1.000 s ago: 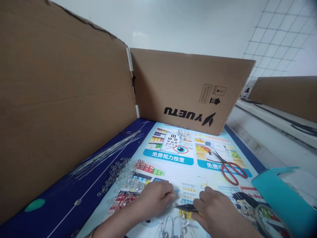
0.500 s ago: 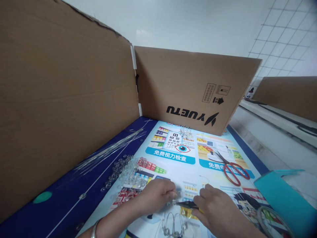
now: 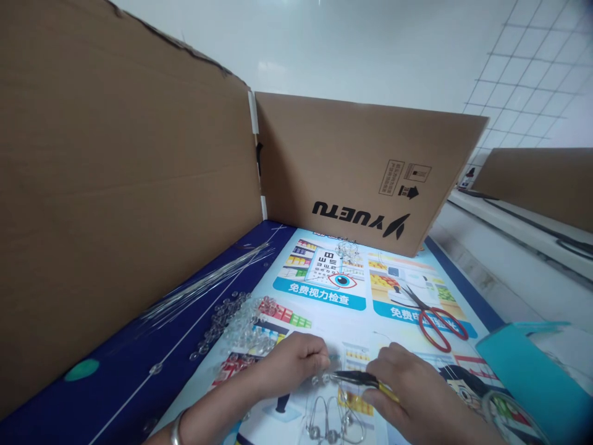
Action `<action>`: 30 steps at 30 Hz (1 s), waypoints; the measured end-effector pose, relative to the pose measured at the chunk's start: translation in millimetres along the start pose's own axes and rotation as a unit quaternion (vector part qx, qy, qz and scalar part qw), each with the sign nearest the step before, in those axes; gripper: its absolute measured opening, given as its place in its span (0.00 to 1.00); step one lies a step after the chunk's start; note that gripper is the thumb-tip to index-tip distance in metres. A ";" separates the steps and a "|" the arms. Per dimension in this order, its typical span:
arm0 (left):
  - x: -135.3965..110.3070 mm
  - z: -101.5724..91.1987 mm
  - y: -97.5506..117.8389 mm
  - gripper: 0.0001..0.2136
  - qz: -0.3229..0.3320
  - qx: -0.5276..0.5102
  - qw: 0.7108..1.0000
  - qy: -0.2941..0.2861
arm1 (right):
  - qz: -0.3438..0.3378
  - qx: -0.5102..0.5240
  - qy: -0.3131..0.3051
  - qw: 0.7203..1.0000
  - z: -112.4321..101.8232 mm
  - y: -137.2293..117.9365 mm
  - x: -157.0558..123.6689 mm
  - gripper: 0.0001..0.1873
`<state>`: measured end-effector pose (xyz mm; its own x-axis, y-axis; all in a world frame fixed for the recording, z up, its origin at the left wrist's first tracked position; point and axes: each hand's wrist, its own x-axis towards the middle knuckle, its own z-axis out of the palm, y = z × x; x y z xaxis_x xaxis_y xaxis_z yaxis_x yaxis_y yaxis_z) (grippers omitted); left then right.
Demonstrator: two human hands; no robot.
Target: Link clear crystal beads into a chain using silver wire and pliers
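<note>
My left hand [image 3: 294, 363] is closed in a pinch on a small clear bead on thin wire [image 3: 324, 378], low in the middle of the printed mat [image 3: 324, 296]. My right hand [image 3: 407, 389] grips dark pliers [image 3: 354, 378] with yellow handles, and the pliers' tip meets the bead at my left fingertips. Just below both hands lie bent wire loops with beads [image 3: 331, 420]. A heap of clear beads [image 3: 243, 324] lies left of my left hand.
Cardboard walls [image 3: 115, 185] stand at the left and back. A bundle of straight thin wires [image 3: 204, 284] lies along the left wall. Red-handled scissors [image 3: 435, 318] lie at the right. A teal box [image 3: 532, 371] stands at the far right, a small beaded cluster [image 3: 347, 250] at the back.
The hands have stayed together, and the pliers now show more, yellow handle included. The view has shifted slightly, and my left wrist bracelet is in sight.
</note>
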<state>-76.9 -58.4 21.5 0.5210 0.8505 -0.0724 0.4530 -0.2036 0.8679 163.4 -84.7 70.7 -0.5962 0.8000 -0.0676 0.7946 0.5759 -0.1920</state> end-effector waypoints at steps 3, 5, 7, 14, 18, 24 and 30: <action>0.4 -0.3 1.9 0.09 -0.010 -0.004 1.000 0.000 | 0.015 -0.002 0.019 1.000 2.0 7.7 -1.3 0.08; 1.0 0.0 1.5 0.09 -0.013 -0.005 1.000 0.002 | 0.022 -0.012 0.030 0.999 4.7 12.2 -2.2 0.08; 1.7 0.8 0.0 0.09 -0.017 -0.003 1.000 0.006 | 0.019 -0.012 0.036 0.999 6.9 14.0 -3.4 0.08; 2.5 4.3 -3.1 0.10 -0.014 0.016 1.000 0.023 | 0.000 -0.023 0.041 0.999 11.0 5.0 -3.5 0.06; 2.9 5.1 -0.4 0.11 -0.010 0.039 0.999 0.036 | -0.009 -0.061 0.047 0.997 14.9 2.5 0.2 0.06; 3.7 8.5 -2.1 0.11 0.000 0.096 0.994 0.055 | -0.023 -0.093 0.044 0.994 15.4 1.5 0.9 0.05; 0.4 11.9 1.1 0.12 -0.025 0.085 0.994 0.060 | -0.021 -0.108 0.034 0.993 16.1 0.4 0.3 0.05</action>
<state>-67.5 -64.1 16.6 0.4103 0.9109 -0.0451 0.5966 -0.2307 0.7687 161.7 -86.9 54.8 -0.6267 0.7792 0.0045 0.7791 0.6265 0.0223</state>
